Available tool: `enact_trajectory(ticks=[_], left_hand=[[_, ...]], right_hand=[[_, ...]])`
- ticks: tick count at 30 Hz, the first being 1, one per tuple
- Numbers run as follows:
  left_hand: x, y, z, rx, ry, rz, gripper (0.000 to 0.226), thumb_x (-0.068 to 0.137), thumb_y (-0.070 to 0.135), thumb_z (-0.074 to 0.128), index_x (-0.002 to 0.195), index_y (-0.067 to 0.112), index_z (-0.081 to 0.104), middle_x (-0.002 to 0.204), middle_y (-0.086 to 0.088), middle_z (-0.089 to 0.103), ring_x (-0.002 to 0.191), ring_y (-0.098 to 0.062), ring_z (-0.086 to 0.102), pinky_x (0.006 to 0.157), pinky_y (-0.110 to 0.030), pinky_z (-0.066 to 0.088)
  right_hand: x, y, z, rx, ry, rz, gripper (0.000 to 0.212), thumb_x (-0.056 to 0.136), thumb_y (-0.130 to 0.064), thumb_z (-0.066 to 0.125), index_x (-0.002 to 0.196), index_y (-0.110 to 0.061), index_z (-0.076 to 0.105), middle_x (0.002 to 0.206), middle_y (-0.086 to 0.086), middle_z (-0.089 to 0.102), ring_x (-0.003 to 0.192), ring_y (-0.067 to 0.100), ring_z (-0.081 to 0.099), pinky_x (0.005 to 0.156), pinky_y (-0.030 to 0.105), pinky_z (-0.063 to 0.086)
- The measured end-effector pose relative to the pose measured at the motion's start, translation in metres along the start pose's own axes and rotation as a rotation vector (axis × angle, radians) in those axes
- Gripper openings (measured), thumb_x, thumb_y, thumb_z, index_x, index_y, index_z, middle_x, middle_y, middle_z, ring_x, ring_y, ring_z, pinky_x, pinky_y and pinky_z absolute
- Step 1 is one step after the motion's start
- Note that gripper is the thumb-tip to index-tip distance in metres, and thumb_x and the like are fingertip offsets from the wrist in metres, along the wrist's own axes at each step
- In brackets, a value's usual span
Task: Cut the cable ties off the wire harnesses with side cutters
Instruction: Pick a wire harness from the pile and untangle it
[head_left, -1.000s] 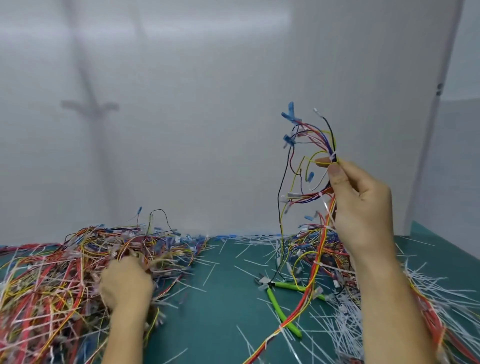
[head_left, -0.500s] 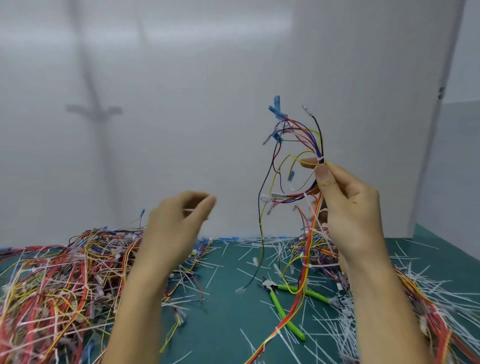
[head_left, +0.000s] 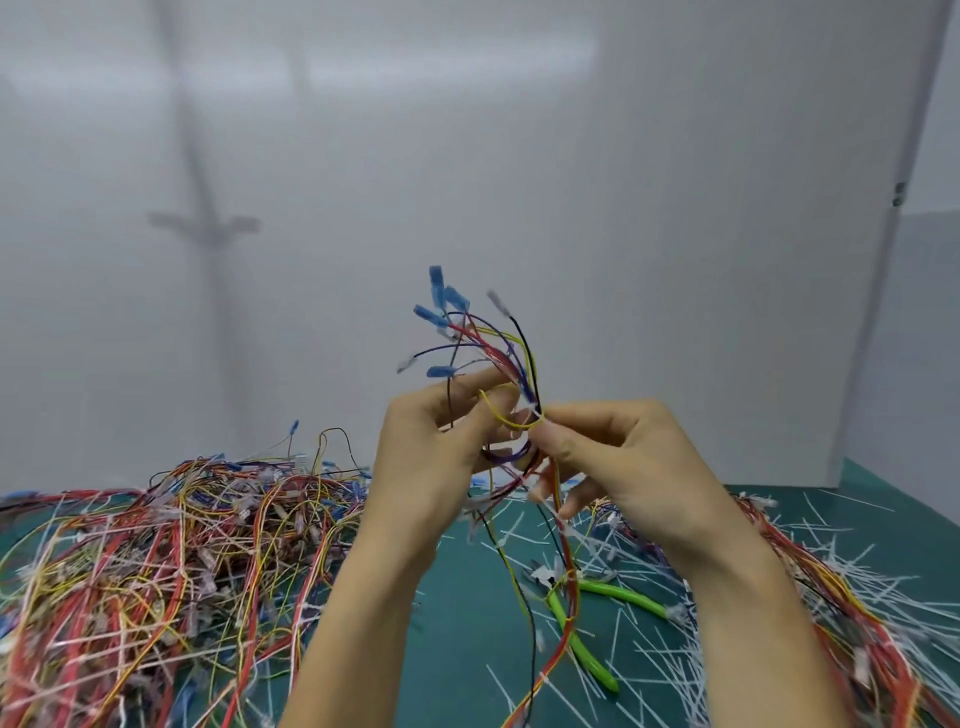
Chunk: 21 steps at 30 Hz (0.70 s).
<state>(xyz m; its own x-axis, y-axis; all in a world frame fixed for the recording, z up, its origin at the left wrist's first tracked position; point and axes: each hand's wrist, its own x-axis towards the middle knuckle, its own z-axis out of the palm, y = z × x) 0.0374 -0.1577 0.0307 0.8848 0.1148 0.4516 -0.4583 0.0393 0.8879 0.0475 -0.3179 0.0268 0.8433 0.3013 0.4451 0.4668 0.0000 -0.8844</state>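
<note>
1. Since 0.5 s ago, the left hand (head_left: 431, 462) has closed in to meet the right hand (head_left: 628, 467) on the raised multicoloured wire harness with blue terminals (head_left: 498, 348).
2. Fingers (head_left: 496, 400) of both hands are curled, clamped on the harness.
3. Green-handled side cutters (head_left: 623, 595) lie on the teal surface (head_left: 457, 654) below, among cut white cable ties (head_left: 654, 670).
4. 1 tangled heap of coloured harnesses (head_left: 156, 561) sits at the left.

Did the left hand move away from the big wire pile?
Yes. The left hand rose off the wire pile and moved right to the held harness.
</note>
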Motion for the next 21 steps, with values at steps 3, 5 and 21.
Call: enact_trajectory(ticks=[3,5,21], left_hand=[[0.000,0.004,-0.011,0.068,-0.093,-0.017,0.013,0.084,0.013,0.073,0.094,0.022,0.076,0.089,0.005,0.078,0.083,-0.003,0.071,0.074,-0.015,0.056],[0.000,0.009,-0.020,0.104,-0.138,-0.016,0.015,0.083,0.015,0.073,0.095,0.023,0.076,0.092,0.010,0.077,0.087,0.005,0.069,0.075,-0.007,0.050],[0.001,0.011,-0.041,0.051,-0.036,-0.050,0.004,0.082,0.018,0.074,0.082,0.014,0.075,0.091,-0.009,0.075,0.084,-0.019,0.074,0.062,-0.024,0.057]], right_hand=[[0.001,0.000,0.001,-0.035,0.005,0.027,0.016,0.095,-0.013,0.062,0.094,-0.015,0.078,0.080,0.011,0.076,0.057,0.018,0.067,0.046,0.024,0.053],[0.001,0.001,0.000,-0.028,0.005,0.065,0.015,0.095,-0.010,0.061,0.097,-0.014,0.075,0.079,0.012,0.076,0.056,0.020,0.068,0.045,0.024,0.053],[0.000,0.004,-0.007,0.049,0.176,-0.023,0.013,0.095,-0.013,0.058,0.098,-0.009,0.070,0.078,0.011,0.075,0.058,0.025,0.071,0.041,0.022,0.050]])
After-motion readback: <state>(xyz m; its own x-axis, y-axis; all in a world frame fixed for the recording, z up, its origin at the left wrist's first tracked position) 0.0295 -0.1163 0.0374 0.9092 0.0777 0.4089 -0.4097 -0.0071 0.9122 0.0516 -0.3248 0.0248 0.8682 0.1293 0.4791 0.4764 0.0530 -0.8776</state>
